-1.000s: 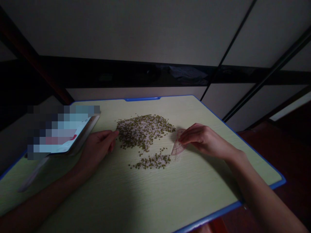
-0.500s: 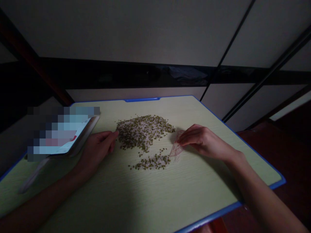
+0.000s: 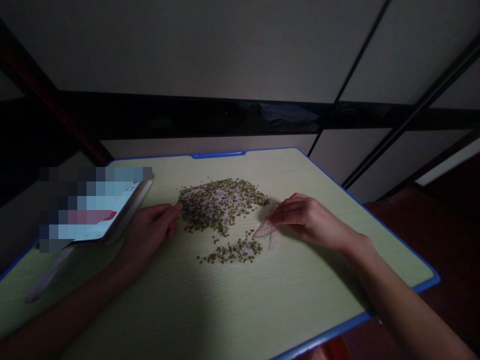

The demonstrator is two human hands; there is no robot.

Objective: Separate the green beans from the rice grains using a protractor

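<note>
My right hand (image 3: pixel 300 215) pinches a clear protractor (image 3: pixel 265 228), tilted with its tip at the right end of a small pile of green beans and pale grains (image 3: pixel 238 251). A little patch of pale grains (image 3: pixel 273 242) lies just below the protractor. Behind is a larger heap of mung-like green beans mixed with white rice-like grains (image 3: pixel 221 202). My left hand (image 3: pixel 155 225) rests on the table, closed, thumb and forefinger together at the heap's left edge; whether anything is between the fingertips cannot be seen.
The pale table (image 3: pixel 300 295) has a blue rim. A lit tablet (image 3: pixel 101 220), partly blurred out, stands at the left with a pale strap-like piece (image 3: pixel 48 275) below it. Cabinet panels (image 3: pixel 210 50) rise behind the table's far edge.
The protractor has moved left and tipped flatter, its tip now over the small pile's right end, baring the patch of pale grains. My right hand shifted slightly left; my left hand stayed put.
</note>
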